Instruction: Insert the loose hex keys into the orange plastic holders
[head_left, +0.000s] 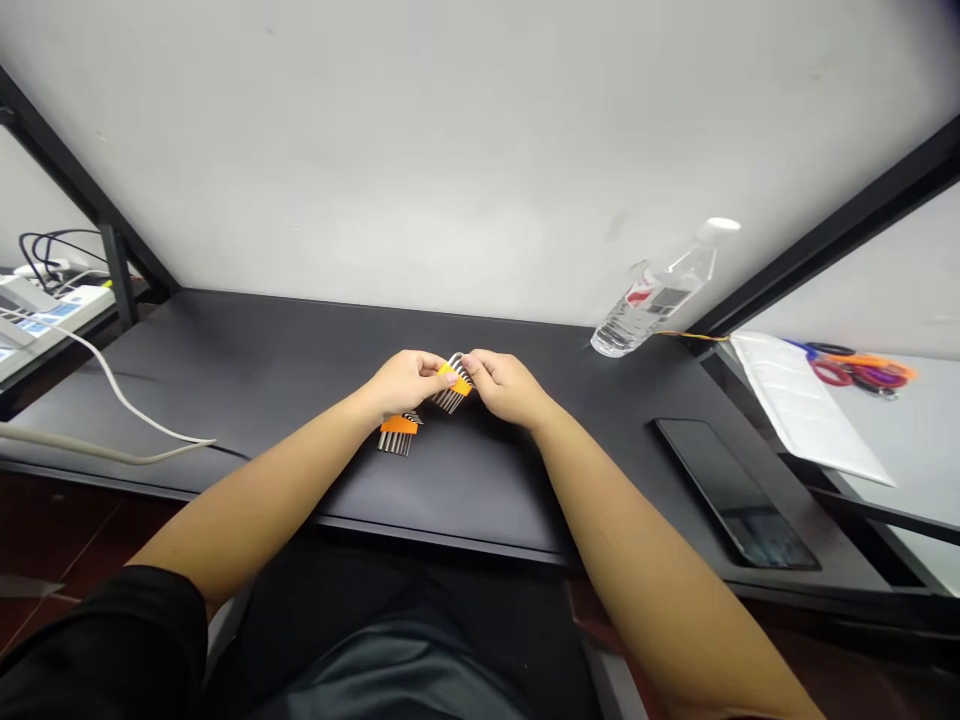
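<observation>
My left hand (410, 382) pinches the orange holder of a hex key set (455, 378), keeping it a little above the black desk. Several silver L-shaped keys run through that holder, bent ends up and to the right. At its right side, my right hand (504, 384) is closed with thumb and fingers at the bent ends of the keys. Whether it grips one key or several is hidden. A second hex key set (398, 425), also in an orange holder, lies on the desk just below my left wrist, which partly covers it.
On the black desk (480, 490), a water bottle (652, 295) stands at the back right and a dark phone (735, 490) lies at the right. A white cable (124, 395) crosses the left side. Beyond the right frame are a white padded envelope (806, 405) and colourful scissors (855, 370).
</observation>
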